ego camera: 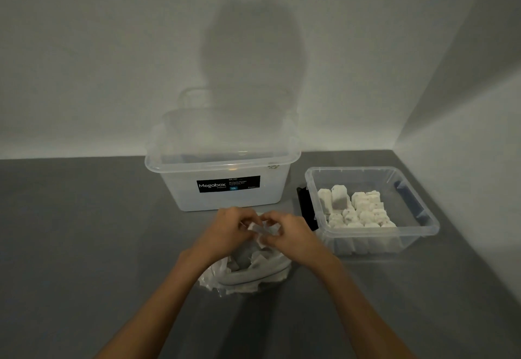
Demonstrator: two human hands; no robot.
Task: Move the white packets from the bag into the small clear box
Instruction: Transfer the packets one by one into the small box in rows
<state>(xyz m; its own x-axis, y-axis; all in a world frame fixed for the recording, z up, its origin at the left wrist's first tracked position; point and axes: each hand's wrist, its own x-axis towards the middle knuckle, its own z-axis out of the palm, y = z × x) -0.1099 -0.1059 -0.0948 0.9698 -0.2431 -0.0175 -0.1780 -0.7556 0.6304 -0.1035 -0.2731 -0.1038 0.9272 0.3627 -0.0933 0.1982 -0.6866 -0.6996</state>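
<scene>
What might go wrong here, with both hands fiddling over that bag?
The left hand and right hand pinch a few loose packets above the bag. One might slip and land on the table on the way to the box. The bag looks soft and slumped, so more packets may spill from it if it is nudged.

Cannot read fine print on the black rectangular label (228,184); cannot make out the blurred, half-covered white paper packet (258,228).
</scene>
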